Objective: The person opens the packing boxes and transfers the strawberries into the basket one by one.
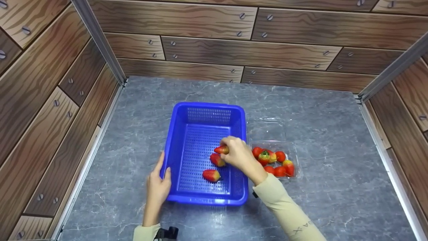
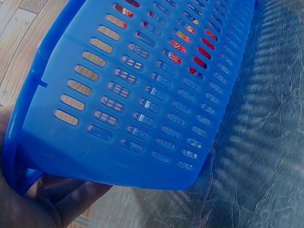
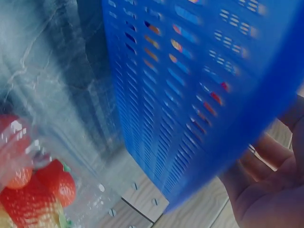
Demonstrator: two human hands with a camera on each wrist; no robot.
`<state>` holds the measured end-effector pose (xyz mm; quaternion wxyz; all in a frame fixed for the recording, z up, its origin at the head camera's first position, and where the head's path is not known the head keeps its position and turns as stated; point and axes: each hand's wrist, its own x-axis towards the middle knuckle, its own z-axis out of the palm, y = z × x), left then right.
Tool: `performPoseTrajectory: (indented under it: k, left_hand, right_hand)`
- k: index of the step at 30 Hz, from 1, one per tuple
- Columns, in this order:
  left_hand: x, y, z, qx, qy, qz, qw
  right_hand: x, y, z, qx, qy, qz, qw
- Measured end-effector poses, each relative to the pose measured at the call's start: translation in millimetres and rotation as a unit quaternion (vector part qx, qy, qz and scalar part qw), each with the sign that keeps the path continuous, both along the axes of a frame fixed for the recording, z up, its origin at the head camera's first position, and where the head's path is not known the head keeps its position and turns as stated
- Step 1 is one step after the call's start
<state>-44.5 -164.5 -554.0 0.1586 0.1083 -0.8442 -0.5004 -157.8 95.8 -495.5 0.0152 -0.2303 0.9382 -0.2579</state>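
Observation:
A blue perforated plastic basket (image 1: 208,201) stands on the grey marbled tabletop. At its left rim my left hand (image 1: 158,187) grips the edge, thumb on the inner side and fingers outside; the left wrist view shows those fingers (image 2: 80,199) beneath the rim. My right hand (image 1: 238,156) reaches over the right wall and pinches a strawberry (image 1: 219,150) low inside the basket. Just below that one lies a second strawberry (image 1: 216,160), and nearer the front is a third strawberry (image 1: 210,175). In the right wrist view the basket wall (image 3: 156,118) hides the held fruit.
To the right of the basket sits a clear plastic clamshell box (image 1: 297,167) with several more strawberries (image 1: 280,156) in it, its transparent lid (image 1: 267,129) folded back. Wood-patterned panels (image 1: 214,47) bound the table at the back and both sides.

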Motion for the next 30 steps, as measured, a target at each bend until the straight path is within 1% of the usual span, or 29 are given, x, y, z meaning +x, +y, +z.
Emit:
performPoseTrajectory:
  k: [6, 11, 15, 20, 30]
  left_hand:
    - [-0.3, 0.7, 0.5, 0.004, 0.003, -0.004, 1.0]
    - [-0.3, 1.2, 0.5, 0.007, 0.0, -0.004, 1.0]
    - [-0.6, 0.6, 0.4, 0.002, -0.005, -0.003, 1.0]
    - [-0.2, -0.3, -0.4, -0.003, 0.001, -0.001, 1.0]
    - [0.0, -0.6, -0.1, -0.003, -0.002, 0.004, 1.0]
  right_hand:
    - [-2.1, -8, -10.9, -0.001, -0.019, 0.009, 0.9998]
    - [-3.4, -12, -22.7, -0.004, -0.033, 0.026, 0.9991]
    - [-5.7, -13, -29.8, -0.004, -0.032, 0.039, 0.9987]
    - [-8.5, -13, -34.1, -0.005, -0.029, 0.044, 0.9986]
    - [-11.2, -14, -41.2, -0.009, -0.016, 0.116, 0.9931]
